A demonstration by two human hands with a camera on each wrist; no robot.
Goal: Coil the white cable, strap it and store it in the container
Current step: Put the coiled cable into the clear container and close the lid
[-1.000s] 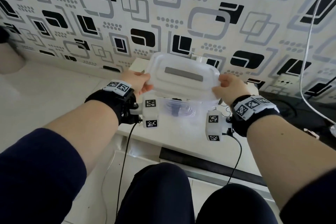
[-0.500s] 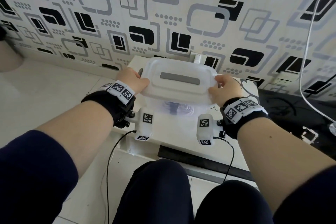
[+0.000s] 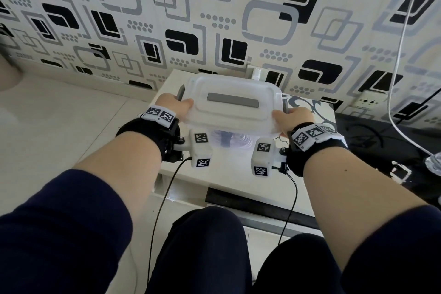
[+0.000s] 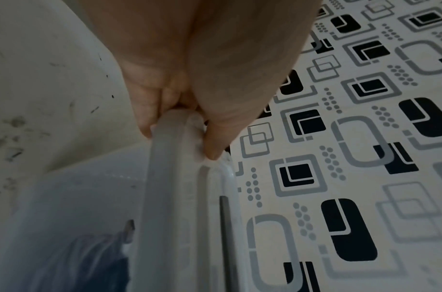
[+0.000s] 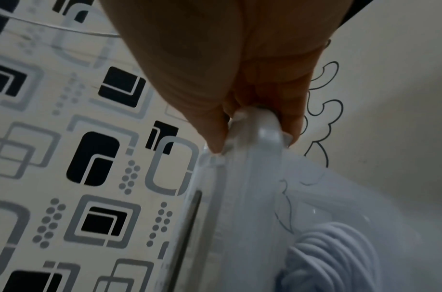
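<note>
A translucent white lid (image 3: 232, 102) with a grey bar on top is held level over the clear container (image 3: 214, 135) on the table. My left hand (image 3: 176, 105) pinches the lid's left edge; my right hand (image 3: 293, 117) pinches its right edge. In the left wrist view the left hand (image 4: 180, 142) has its thumb above and fingers below the lid rim (image 4: 170, 197). The right wrist view shows the right hand (image 5: 253, 144) gripping the same way. The coiled white cable (image 5: 340, 256) lies inside the container, a dark strap (image 3: 225, 141) around it.
The container stands on a low white table (image 3: 226, 169) against the patterned wall. Grey latches (image 3: 180, 92) stick up at the container's sides. A white plug (image 3: 256, 73) sits in the wall behind. Another white cable (image 3: 401, 43) hangs at the right above a black mat (image 3: 381, 141).
Both hands have carried the lid down and away from me, so it now sits flatter and closer over the container. The grips are the same.
</note>
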